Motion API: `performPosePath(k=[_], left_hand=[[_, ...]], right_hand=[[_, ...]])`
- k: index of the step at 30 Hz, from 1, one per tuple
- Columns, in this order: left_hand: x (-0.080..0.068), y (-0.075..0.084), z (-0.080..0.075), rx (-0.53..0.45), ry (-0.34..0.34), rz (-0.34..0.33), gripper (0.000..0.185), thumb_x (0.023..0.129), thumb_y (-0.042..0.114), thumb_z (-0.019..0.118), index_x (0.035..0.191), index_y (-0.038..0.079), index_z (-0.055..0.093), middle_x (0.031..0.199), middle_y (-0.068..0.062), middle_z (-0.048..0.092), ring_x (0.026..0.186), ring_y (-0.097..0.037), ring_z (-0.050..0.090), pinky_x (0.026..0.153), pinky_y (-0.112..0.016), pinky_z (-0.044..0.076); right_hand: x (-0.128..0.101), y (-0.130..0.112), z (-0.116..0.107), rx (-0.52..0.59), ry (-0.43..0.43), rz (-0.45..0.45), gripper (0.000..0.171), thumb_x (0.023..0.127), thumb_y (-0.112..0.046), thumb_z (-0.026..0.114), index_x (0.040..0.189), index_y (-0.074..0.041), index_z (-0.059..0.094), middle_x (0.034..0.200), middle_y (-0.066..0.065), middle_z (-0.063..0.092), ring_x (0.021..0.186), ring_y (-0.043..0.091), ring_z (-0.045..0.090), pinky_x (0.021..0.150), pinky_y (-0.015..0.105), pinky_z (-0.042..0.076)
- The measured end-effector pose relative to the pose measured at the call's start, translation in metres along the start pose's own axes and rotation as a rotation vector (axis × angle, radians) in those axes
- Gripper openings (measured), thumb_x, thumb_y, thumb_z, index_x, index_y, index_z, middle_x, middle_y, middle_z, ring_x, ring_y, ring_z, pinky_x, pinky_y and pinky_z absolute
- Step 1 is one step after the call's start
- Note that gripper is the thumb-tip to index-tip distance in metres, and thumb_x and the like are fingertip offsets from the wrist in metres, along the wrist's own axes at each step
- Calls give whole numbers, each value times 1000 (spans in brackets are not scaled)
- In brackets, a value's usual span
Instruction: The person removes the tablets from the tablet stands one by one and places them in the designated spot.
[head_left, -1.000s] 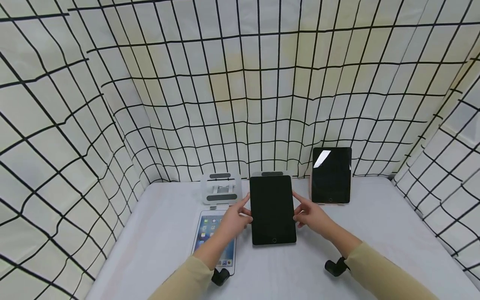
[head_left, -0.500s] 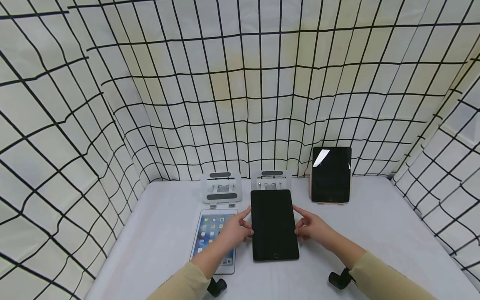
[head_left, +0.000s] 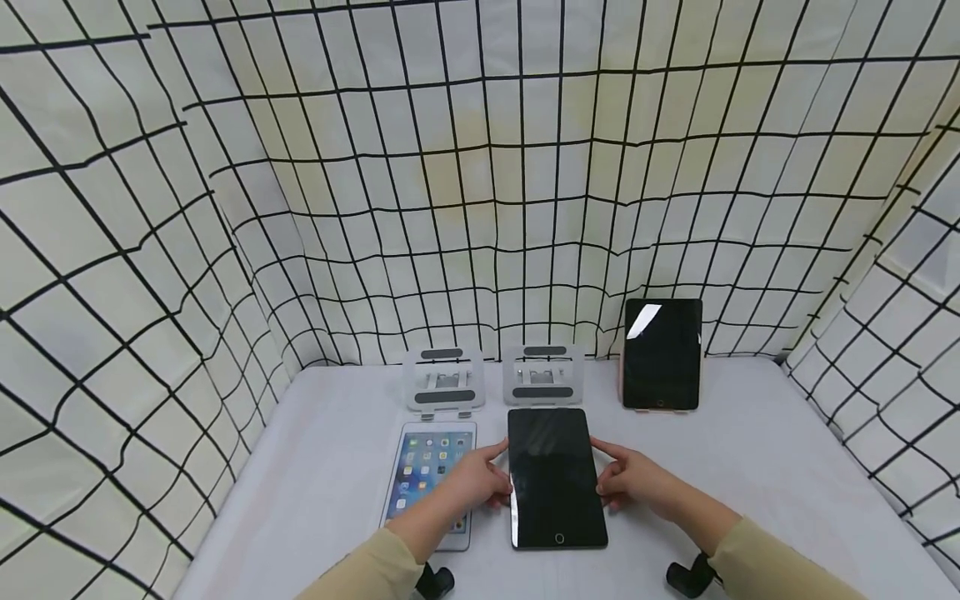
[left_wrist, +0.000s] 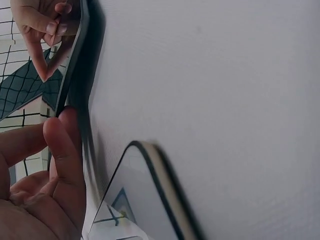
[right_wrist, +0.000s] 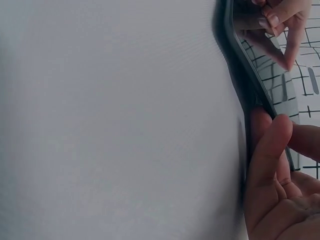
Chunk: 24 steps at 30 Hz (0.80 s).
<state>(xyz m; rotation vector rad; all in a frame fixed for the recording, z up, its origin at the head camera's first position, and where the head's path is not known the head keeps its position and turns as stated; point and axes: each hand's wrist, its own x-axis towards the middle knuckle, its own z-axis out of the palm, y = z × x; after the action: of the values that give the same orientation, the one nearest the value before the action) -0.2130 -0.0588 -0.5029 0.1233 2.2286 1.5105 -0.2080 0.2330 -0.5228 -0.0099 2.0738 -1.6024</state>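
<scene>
A black tablet with a dark screen lies low over the white table in front of a stand, held at both long sides. My left hand pinches its left edge between thumb and fingers. On the opposite edge my right hand does the same. Both wrist views show fingertips under the tablet's rim, with a dark shadow between rim and tablecloth. A white tablet with a lit home screen lies just left, partly covered by my left forearm. In the left wrist view, the white tablet's corner is close to my left hand.
Two pale tablet stands with grey pads, a left stand and a right stand, are at the back of the white table. Another black tablet leans upright at the back right. A grid-patterned curtain encloses the table.
Both hands have brought the black tablet down and toward me, away from the right stand, whose pads are now uncovered. The tablet now lies flatter. The white and upright tablets have stayed put.
</scene>
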Motion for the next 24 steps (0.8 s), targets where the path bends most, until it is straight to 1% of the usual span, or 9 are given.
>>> performPosePath(k=[3, 9, 13, 17, 21, 24], left_hand=[[-2, 0, 2, 13, -8, -25, 75, 83, -10, 67, 151, 3, 38, 76, -10, 66, 58, -16, 62, 54, -29, 54], [-3, 0, 3, 16, -12, -65, 74, 84, -8, 67, 151, 4, 39, 76, -10, 66, 60, -18, 64, 55, -27, 54], [0, -1, 3, 10, -28, -77, 73, 85, -8, 67, 151, 4, 40, 75, -10, 67, 59, -16, 65, 53, -26, 54], [4, -1, 3, -4, -50, -108, 73, 85, -8, 67, 151, 6, 40, 73, -12, 68, 56, -15, 66, 52, -24, 53], [6, 1, 3, 18, -50, -138, 73, 85, -7, 68, 151, 7, 41, 70, -13, 69, 53, -15, 65, 50, -23, 52], [6, 5, 2, 41, -48, -161, 73, 84, -6, 69, 150, 8, 42, 71, -14, 70, 53, -16, 65, 49, -24, 52]], right_hand=[[-1, 1, 1, 5, -7, 16, 84, 85, 3, 67, 157, -5, 23, 83, 10, 65, 68, 20, 62, 64, 31, 54], [-3, -1, 2, -3, -14, 19, 84, 83, 3, 67, 156, -2, 24, 82, 10, 64, 65, 18, 61, 62, 30, 54], [-4, -4, 1, -17, -12, 45, 82, 84, 3, 67, 155, 0, 26, 83, 11, 63, 64, 18, 61, 62, 30, 54], [-5, -8, 0, -34, -10, 73, 79, 84, 3, 66, 154, 1, 27, 82, 12, 64, 63, 18, 60, 62, 30, 54], [-4, -12, 1, -59, -1, 77, 79, 84, 3, 65, 153, 1, 29, 80, 12, 64, 62, 18, 60, 61, 30, 54], [-4, -14, 2, -71, 11, 87, 77, 84, 3, 65, 153, 1, 30, 79, 12, 64, 61, 19, 60, 60, 29, 54]])
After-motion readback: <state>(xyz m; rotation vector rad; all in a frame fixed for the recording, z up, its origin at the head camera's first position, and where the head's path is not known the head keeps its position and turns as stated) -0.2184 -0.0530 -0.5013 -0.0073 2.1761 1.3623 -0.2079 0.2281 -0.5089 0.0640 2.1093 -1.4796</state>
